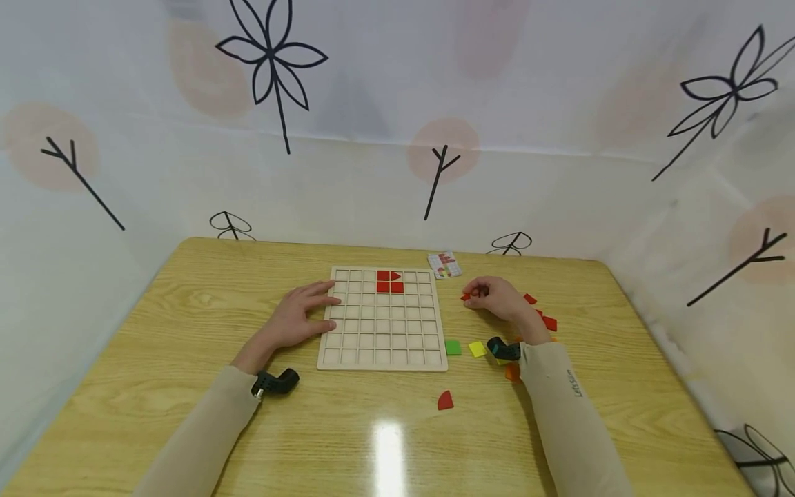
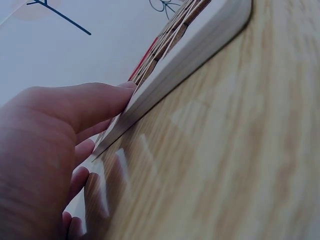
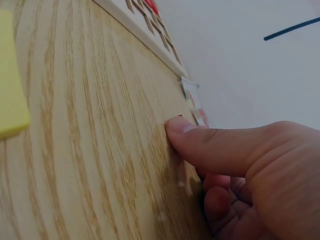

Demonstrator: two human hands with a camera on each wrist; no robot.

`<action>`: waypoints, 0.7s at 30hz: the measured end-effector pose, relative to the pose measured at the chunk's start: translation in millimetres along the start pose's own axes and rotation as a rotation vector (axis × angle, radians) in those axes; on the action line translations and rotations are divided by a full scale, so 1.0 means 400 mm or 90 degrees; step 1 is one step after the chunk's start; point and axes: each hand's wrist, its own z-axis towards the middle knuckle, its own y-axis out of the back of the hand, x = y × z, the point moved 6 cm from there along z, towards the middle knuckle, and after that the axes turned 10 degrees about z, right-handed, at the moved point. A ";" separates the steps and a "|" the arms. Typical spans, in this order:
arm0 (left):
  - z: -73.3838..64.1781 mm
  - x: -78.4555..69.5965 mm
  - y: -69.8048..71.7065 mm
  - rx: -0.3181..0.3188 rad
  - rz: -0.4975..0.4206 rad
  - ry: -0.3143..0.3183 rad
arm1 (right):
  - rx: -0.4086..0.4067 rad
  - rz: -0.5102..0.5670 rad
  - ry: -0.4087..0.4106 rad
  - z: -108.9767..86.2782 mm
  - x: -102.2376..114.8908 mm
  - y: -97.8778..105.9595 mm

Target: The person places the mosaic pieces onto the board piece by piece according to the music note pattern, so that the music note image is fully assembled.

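A pale wooden grid board (image 1: 363, 324) lies flat on the table. Red tiles (image 1: 390, 281) fill a small block of cells near its far edge, one of them pointed. My left hand (image 1: 298, 314) rests on the board's left edge with fingers spread, and the thumb touches the rim in the left wrist view. Right of the board, my right hand (image 1: 497, 298) pinches a small red piece (image 1: 465, 297) between thumb and fingertips, low over the table. In the right wrist view the thumb (image 3: 220, 145) hides nearly all of that piece.
A printed pattern card (image 1: 444, 264) lies by the board's far right corner. Green (image 1: 453, 347) and yellow (image 1: 477, 349) squares sit right of the board, with a red quarter-round piece (image 1: 445, 400) nearer me. More red pieces (image 1: 549, 323) and an orange one (image 1: 512, 373) lie around my right forearm.
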 end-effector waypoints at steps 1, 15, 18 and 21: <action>0.000 0.001 0.000 0.000 0.000 0.000 | 0.001 -0.003 0.002 0.000 0.000 0.000; 0.003 -0.003 0.004 0.003 -0.006 -0.003 | -0.059 -0.084 0.064 -0.003 0.022 0.004; 0.001 -0.002 0.004 0.002 -0.008 0.000 | -0.080 -0.067 0.076 0.005 0.026 -0.001; 0.002 -0.003 0.003 0.002 -0.006 0.001 | -0.085 -0.025 0.088 0.013 0.037 -0.014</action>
